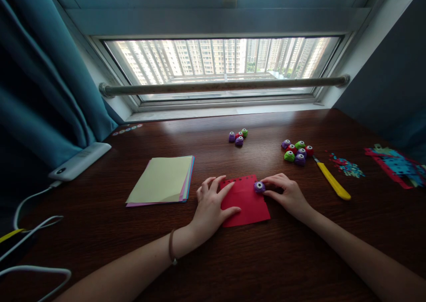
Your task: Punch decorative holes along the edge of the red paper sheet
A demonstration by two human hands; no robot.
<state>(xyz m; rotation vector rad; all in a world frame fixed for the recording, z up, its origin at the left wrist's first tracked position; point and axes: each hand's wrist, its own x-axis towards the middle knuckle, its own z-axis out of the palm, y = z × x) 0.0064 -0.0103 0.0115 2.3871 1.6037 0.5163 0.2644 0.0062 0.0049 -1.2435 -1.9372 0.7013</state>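
So, red paper (248,206); purple punch (259,187) in right hand (289,194).

1. No words, letters, numbers or brand names can be read anywhere.
2. One sign is clear: a dark star on the white round top of the purple punch (259,186), at the right edge of the red sheet (246,206).
3. The small group of punches (239,141) near the far edge of the table (213,266) and the larger group (301,152) toward its far right corner have dark marks on white tops, too small to make out.
4. On the white device (81,162) along the left edge, a faint grey patch is unreadable.
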